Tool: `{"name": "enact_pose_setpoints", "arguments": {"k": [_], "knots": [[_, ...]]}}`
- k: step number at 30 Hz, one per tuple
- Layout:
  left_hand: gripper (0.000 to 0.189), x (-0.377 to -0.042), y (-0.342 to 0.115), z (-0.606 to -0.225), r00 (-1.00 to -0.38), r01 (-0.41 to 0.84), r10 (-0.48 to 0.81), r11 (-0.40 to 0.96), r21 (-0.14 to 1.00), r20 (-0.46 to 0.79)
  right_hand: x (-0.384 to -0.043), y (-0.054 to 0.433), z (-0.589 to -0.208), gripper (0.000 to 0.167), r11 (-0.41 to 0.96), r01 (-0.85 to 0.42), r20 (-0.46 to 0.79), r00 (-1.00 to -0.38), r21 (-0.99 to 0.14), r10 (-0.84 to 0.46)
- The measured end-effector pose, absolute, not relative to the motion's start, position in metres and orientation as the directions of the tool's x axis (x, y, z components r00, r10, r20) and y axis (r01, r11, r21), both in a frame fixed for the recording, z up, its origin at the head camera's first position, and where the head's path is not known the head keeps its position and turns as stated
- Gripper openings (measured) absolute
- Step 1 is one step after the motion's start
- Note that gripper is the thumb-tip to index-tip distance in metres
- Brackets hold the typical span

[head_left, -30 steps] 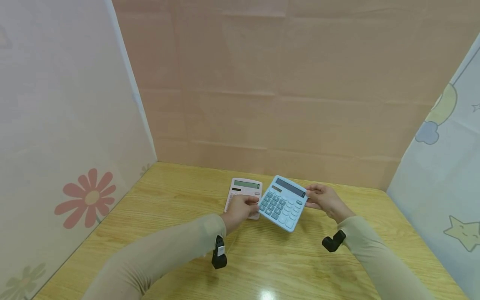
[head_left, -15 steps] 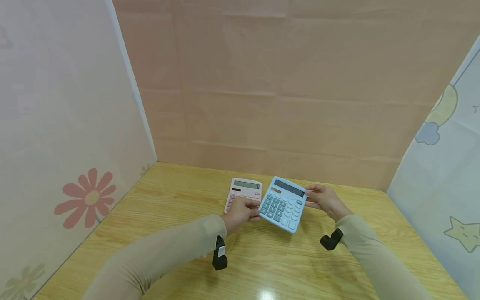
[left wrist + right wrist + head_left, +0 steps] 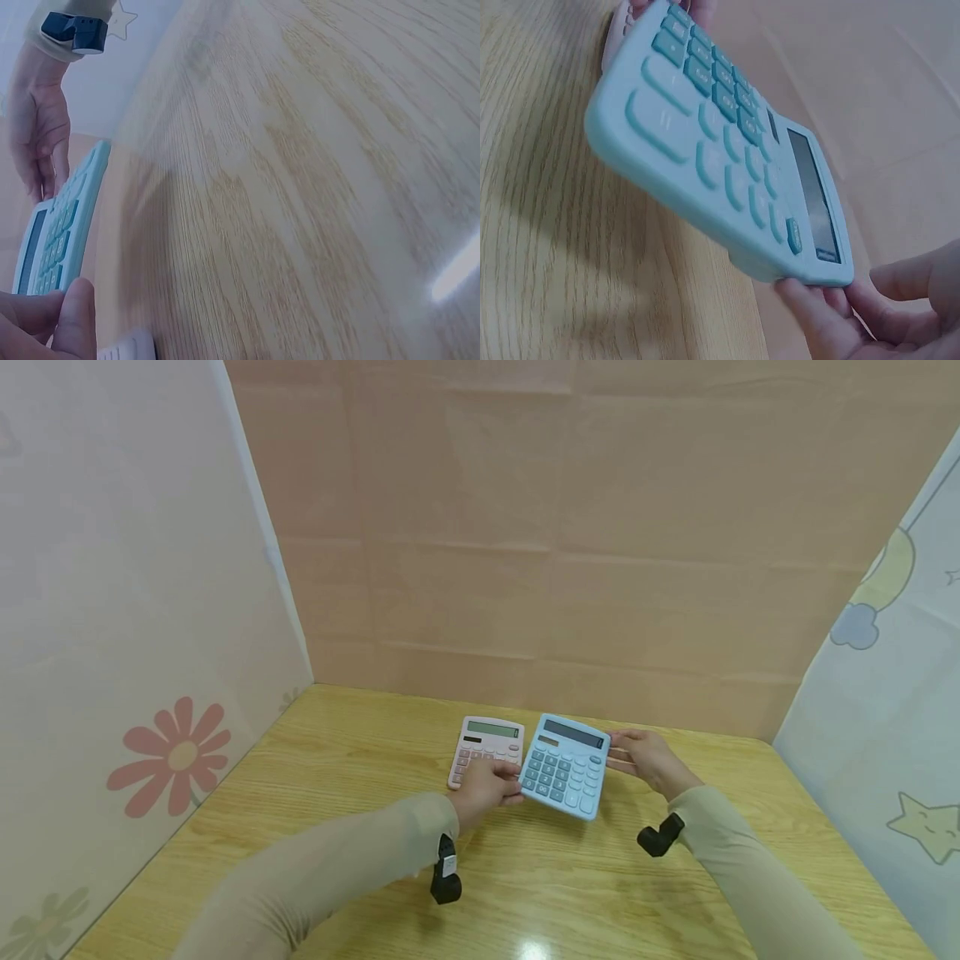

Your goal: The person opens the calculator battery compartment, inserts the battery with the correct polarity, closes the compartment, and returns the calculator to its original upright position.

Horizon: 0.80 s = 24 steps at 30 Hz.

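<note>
A blue calculator (image 3: 566, 768) is held tilted above the wooden table (image 3: 637, 877), its keys and display facing up. My left hand (image 3: 486, 789) pinches its lower left corner; the thumb shows plainly in the left wrist view. At the display end, my right hand (image 3: 652, 760) holds the upper right corner by its fingertips, with fingers at the edge and underside in the right wrist view. One of those fingers stands just off the corner. A pink calculator (image 3: 491, 735) lies face up on the table behind my left hand, which covers its lower keys.
A plain pinkish-tan sheet (image 3: 555, 543) rises behind the table. On the left is a flower-printed panel (image 3: 150, 610), on the right a panel with stars and a moon (image 3: 885, 693). Each wrist wears a small black camera, such as the left one (image 3: 446, 877).
The blue calculator has turned slightly and its display end has shifted a little left. My right hand has moved with it. My left hand has dropped slightly, uncovering more of the pink calculator.
</note>
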<state>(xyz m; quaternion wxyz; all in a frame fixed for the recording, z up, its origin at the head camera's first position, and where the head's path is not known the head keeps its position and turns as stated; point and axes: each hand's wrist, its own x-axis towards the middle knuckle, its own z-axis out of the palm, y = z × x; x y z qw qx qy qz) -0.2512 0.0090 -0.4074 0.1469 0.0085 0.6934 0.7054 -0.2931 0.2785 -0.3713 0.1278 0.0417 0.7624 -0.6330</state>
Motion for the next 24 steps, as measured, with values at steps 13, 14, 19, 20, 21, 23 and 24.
{"name": "enact_pose_setpoints", "arguments": {"k": [13,14,19,20,21,23,24], "knots": [[0.025,-0.258,0.025,-0.414,-0.96,-0.223,0.169,0.028,0.974,-0.225,-0.298,0.274,-0.37,0.049,0.144,0.306,-0.322,-0.942,-0.941,-0.101],[0.024,-0.259,0.027,-0.414,-0.96,-0.222,0.166,0.035,0.974,-0.224,-0.298,0.274,-0.37,0.049,0.136,0.31,-0.324,-0.94,-0.941,-0.102],[0.023,-0.261,0.034,-0.418,-0.965,-0.197,0.157,0.088,0.976,-0.209,-0.3,0.277,-0.373,0.05,0.098,0.321,-0.331,-0.937,-0.942,-0.113],[0.023,-0.261,0.035,-0.419,-0.966,-0.19,0.158,0.099,0.977,-0.204,-0.301,0.277,-0.374,0.05,0.092,0.323,-0.332,-0.936,-0.942,-0.115],[0.023,-0.261,0.036,-0.419,-0.967,-0.186,0.157,0.107,0.977,-0.201,-0.302,0.278,-0.375,0.05,0.084,0.326,-0.334,-0.936,-0.942,-0.114],[0.024,-0.263,0.039,-0.42,-0.968,-0.18,0.153,0.121,0.976,-0.197,-0.303,0.279,-0.376,0.05,0.07,0.33,-0.337,-0.935,-0.941,-0.115],[0.024,-0.263,0.04,-0.42,-0.968,-0.182,0.15,0.127,0.975,-0.2,-0.304,0.279,-0.376,0.05,0.066,0.332,-0.337,-0.934,-0.941,-0.117]]}}
